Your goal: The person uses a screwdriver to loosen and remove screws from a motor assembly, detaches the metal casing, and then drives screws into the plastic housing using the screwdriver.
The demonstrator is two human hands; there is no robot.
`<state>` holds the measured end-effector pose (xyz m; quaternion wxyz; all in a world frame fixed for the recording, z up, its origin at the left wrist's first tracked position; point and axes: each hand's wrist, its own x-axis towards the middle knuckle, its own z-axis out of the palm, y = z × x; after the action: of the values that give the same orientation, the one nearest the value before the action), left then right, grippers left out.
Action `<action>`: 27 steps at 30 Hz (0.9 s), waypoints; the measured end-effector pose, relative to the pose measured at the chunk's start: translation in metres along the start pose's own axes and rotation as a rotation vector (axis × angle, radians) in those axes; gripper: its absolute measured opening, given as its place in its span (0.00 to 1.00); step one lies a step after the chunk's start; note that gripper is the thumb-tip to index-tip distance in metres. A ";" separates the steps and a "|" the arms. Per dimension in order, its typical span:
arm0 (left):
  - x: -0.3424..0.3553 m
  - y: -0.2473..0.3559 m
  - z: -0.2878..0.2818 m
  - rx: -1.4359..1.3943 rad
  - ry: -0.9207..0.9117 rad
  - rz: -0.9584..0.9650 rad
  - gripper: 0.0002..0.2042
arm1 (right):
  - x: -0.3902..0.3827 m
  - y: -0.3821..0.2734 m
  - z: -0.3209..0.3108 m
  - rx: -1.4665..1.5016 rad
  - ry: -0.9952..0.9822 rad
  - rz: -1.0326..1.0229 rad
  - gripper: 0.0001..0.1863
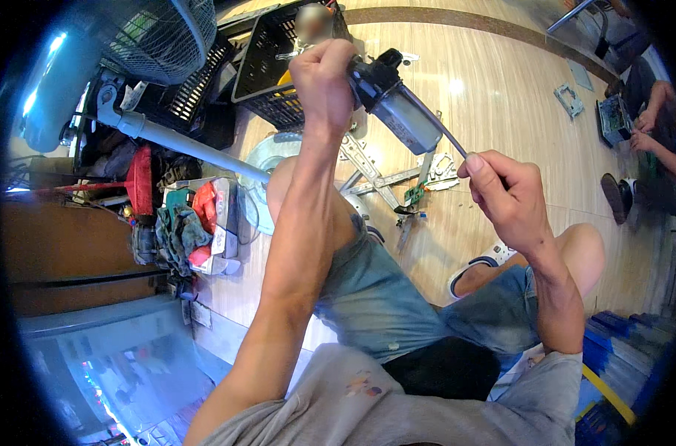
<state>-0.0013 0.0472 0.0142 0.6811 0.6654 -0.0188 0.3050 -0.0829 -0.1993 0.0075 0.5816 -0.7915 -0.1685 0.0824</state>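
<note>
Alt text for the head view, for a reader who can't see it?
A person's left hand grips a black-and-grey device while the right hand pinches a thin dark rod or cable running along it. Metal parts lie on the pale floor, near a black crate; another person's hands are beside a boxy unit at far right.

The canister is between the hands, right of a crate.

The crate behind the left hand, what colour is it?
The crate is black; the head view shows it.
</note>
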 end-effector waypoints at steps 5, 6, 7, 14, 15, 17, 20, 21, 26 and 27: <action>-0.002 0.004 0.001 -0.021 0.008 0.005 0.13 | 0.002 -0.005 -0.004 0.241 -0.140 0.129 0.21; -0.002 0.004 0.000 -0.023 0.007 0.006 0.13 | 0.002 -0.006 -0.004 0.285 -0.168 0.163 0.22; -0.002 0.002 -0.002 -0.012 -0.009 0.013 0.13 | 0.001 -0.006 -0.004 0.283 -0.167 0.162 0.22; 0.000 -0.003 -0.011 -0.004 -0.042 0.022 0.13 | 0.002 -0.004 0.001 0.249 -0.179 0.153 0.22; -0.001 -0.001 -0.011 -0.002 -0.038 0.014 0.13 | 0.001 -0.004 0.000 0.240 -0.180 0.153 0.22; -0.001 0.003 -0.009 0.049 -0.054 0.040 0.13 | 0.001 -0.004 -0.002 0.264 -0.193 0.173 0.22; 0.000 0.004 -0.010 0.041 -0.044 0.046 0.12 | 0.001 -0.010 -0.002 0.312 -0.214 0.218 0.22; 0.003 0.003 -0.010 0.078 -0.039 0.090 0.12 | 0.002 -0.012 -0.003 0.328 -0.219 0.247 0.22; -0.002 0.002 -0.005 -0.031 0.023 0.085 0.12 | 0.011 -0.014 -0.014 0.348 -0.279 0.252 0.20; -0.003 0.001 -0.003 -0.092 0.051 0.060 0.12 | 0.013 -0.015 -0.017 0.274 -0.280 0.213 0.20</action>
<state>-0.0056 0.0489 0.0129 0.7017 0.6246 -0.0352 0.3409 -0.0681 -0.2064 0.0279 0.6426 -0.6993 -0.1503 0.2747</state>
